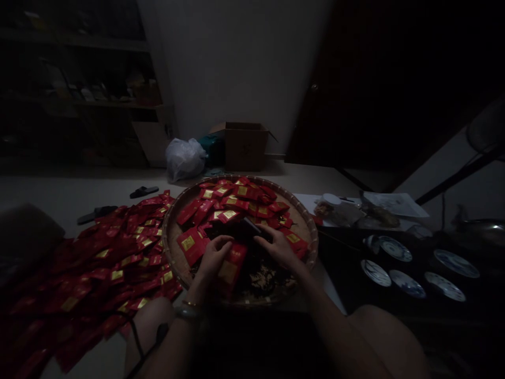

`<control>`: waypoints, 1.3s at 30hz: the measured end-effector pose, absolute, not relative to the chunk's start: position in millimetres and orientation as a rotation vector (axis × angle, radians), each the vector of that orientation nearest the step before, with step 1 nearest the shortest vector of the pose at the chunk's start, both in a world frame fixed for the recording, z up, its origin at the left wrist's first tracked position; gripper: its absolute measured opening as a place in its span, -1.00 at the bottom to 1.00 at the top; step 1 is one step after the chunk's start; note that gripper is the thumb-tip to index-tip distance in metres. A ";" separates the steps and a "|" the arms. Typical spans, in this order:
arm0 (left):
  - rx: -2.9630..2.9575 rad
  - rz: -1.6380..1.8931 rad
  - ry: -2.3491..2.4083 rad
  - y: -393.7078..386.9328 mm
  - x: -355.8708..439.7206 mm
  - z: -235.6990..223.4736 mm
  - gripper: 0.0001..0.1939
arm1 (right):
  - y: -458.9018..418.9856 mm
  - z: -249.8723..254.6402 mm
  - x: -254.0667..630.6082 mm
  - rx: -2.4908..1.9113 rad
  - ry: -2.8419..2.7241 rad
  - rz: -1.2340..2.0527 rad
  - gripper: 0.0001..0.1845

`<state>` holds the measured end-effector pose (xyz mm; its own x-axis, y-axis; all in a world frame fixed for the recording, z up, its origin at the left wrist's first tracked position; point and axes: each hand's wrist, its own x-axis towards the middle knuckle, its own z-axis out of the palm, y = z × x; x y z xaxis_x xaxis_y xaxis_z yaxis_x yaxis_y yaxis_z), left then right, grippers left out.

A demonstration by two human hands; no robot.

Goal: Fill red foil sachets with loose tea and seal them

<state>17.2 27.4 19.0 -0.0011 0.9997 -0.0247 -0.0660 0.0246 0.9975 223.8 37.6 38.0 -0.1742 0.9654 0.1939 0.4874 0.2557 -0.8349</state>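
A person sits with bare knees on both sides of a round woven tray [313, 231], and both hands work above its near half. The left hand [213, 258] has its thumb and forefinger brought together at the top edge of a red packet with a gold label [229, 271] — the left grip is closed on it. This packet is inside the tray, toward the near side, tilted below the hand. The right hand [278, 247] is just beside, its fingertips touching a dark flat object [250, 226] with a pale edge; the light is weak here, so one cannot tell if the right grip is tight on it or only resting.

Just to the right of the packet lie loose pale pieces [262, 278], on something darker. Many other red packets [236, 200] fill the far part of the tray, and a wide heap of similar packets [134, 258] covers the floor at the left. On the right, a dark bench [339, 263] carries blue-and-white dishes [408, 284].

For handling the packet well, it seems best to pinch it lightly near the top, so the foil-like label is not creased. The hands should stay low over the tray — whatever spills then falls inside the rim. The right wrist should also keep clear of the loose pieces.
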 end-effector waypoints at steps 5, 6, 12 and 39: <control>1.122 1.183 1.157 27.5 16.6 13.9 -0.63 | 38.0 11.6 261.0 -1.700 -2.028 0.655 -0.56; 1.125 1.181 1.163 27.6 16.6 12.4 -0.67 | 37.3 5.6 266.2 -1.756 -2.085 0.616 -0.56; 1.177 1.240 1.208 26.8 17.5 13.1 -0.71 | 35.1 -0.7 244.0 -1.593 -1.966 0.606 -0.60; 1.448 1.239 1.179 28.6 9.8 14.8 -0.80 | 25.7 15.4 180.1 -1.261 -1.425 1.050 -0.82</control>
